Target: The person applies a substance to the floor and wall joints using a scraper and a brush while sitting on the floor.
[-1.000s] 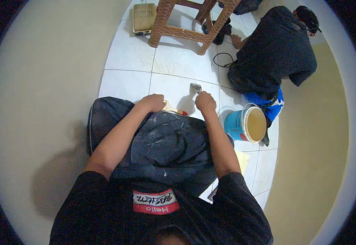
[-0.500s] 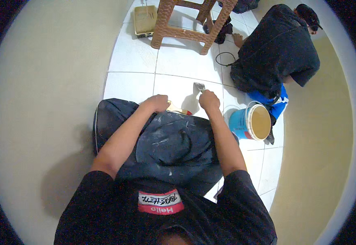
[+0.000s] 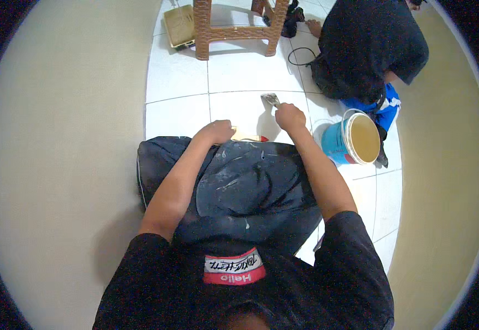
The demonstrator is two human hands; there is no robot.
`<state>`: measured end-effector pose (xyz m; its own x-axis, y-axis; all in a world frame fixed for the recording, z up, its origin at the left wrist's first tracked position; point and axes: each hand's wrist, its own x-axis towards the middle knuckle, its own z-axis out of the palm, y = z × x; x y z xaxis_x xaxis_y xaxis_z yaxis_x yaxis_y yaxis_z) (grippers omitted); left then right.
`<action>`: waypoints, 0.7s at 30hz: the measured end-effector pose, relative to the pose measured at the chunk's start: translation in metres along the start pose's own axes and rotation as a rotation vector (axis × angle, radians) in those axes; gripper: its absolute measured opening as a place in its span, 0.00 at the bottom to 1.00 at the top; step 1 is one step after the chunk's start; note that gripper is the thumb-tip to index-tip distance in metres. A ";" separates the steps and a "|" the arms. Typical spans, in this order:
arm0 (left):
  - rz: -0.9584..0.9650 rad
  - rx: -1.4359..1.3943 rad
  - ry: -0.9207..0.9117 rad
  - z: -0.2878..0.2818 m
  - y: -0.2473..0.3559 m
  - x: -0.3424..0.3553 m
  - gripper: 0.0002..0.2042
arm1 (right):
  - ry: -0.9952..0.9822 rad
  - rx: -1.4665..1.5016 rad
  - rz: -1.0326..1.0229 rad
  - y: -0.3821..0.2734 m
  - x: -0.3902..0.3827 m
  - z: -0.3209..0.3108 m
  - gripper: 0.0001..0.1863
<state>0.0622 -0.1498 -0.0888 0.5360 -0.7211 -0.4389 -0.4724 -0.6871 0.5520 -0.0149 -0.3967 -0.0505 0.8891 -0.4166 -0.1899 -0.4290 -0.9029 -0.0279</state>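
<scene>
My left hand is closed over the near part of a paintbrush, just beyond my knees. The brush's pale wooden handle points right and ends in a red tip; its head is hidden by the hand. My right hand grips a putty knife by its handle, held above the white floor tiles. Its flared grey blade, stained with pale smears, points away and to the left. A shadow of that tool falls on the tiles below. Right of my right hand stands a blue paint bucket with a white rim and beige inside.
A brown woven-pattern plastic stool stands ahead. Left of it lies a beige-coated paint tray. At the upper right a co-worker in dark clothes sits by the wall, with a thin black cable loop alongside. A beige wall rises on the left.
The view has shifted, moving the stool and tray up and left and the bucket right. My right hand has moved slightly forward with the putty knife. Both grips stay the same.
</scene>
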 end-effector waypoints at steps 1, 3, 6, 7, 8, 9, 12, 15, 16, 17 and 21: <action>-0.005 -0.024 -0.002 0.001 0.002 0.001 0.22 | 0.020 0.005 -0.003 0.002 -0.005 0.002 0.15; -0.031 -0.033 -0.001 0.002 -0.004 0.000 0.22 | 0.049 0.026 -0.013 -0.008 -0.012 0.000 0.14; -0.055 -0.026 0.004 0.007 -0.007 0.001 0.21 | 0.019 -0.006 -0.028 -0.010 -0.020 -0.002 0.14; -0.039 0.002 0.030 0.005 -0.008 0.004 0.21 | 0.017 0.006 -0.029 -0.009 -0.014 -0.003 0.14; -0.020 0.020 0.056 0.006 -0.009 0.005 0.21 | 0.011 0.008 -0.030 -0.009 -0.010 -0.005 0.14; -0.010 0.028 0.051 0.006 -0.009 0.006 0.22 | -0.010 0.007 -0.012 -0.011 -0.006 -0.005 0.15; -0.048 -0.032 0.034 0.003 -0.006 -0.001 0.22 | 0.031 0.078 -0.004 -0.020 -0.007 -0.001 0.15; -0.051 -0.009 -0.010 0.007 -0.010 0.005 0.22 | 0.004 0.001 -0.015 -0.019 -0.010 0.001 0.14; -0.068 -0.005 -0.023 0.005 -0.007 0.005 0.22 | -0.004 0.014 -0.017 -0.017 -0.009 0.001 0.14; -0.100 -0.019 -0.072 0.002 -0.005 0.006 0.22 | 0.005 0.032 -0.005 -0.017 -0.005 -0.001 0.14; -0.123 -0.063 -0.045 0.000 -0.002 0.000 0.21 | -0.022 0.034 -0.033 -0.025 -0.010 -0.010 0.15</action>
<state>0.0630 -0.1480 -0.0903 0.5544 -0.6363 -0.5364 -0.3600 -0.7644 0.5348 -0.0117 -0.3708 -0.0379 0.8993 -0.3836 -0.2102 -0.4048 -0.9119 -0.0676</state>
